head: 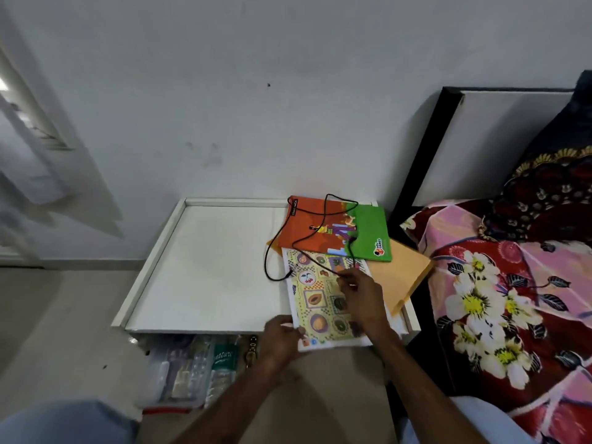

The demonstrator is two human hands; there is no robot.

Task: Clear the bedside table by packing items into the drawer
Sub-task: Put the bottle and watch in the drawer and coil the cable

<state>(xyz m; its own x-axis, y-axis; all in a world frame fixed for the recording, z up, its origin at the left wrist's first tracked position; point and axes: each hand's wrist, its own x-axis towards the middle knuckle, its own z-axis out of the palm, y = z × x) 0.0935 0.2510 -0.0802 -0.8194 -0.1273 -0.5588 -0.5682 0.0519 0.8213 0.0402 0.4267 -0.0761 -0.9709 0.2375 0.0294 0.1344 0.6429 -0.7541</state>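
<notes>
A white bedside table (pixel 208 261) with a raised rim stands against the wall. On its right half lie a yellow patterned game board (pixel 315 299), an orange-and-green games bag (pixel 339 232) with a black cord (pixel 282 248), and an orange envelope (pixel 400 277) beneath them. My left hand (pixel 282 339) grips the board's near left corner, which juts over the table's front edge. My right hand (pixel 360 298) lies on the board and pinches something small, perhaps the cord's end. Below the table's front, the open drawer (pixel 192 370) holds bottles and packets.
A bed with a red and pink floral blanket (pixel 512 299) sits close on the right, with a black-framed headboard (pixel 448 139) behind. Beige floor stretches to the left. A door frame (pixel 28 123) is at the far left. My knees fill the bottom corners.
</notes>
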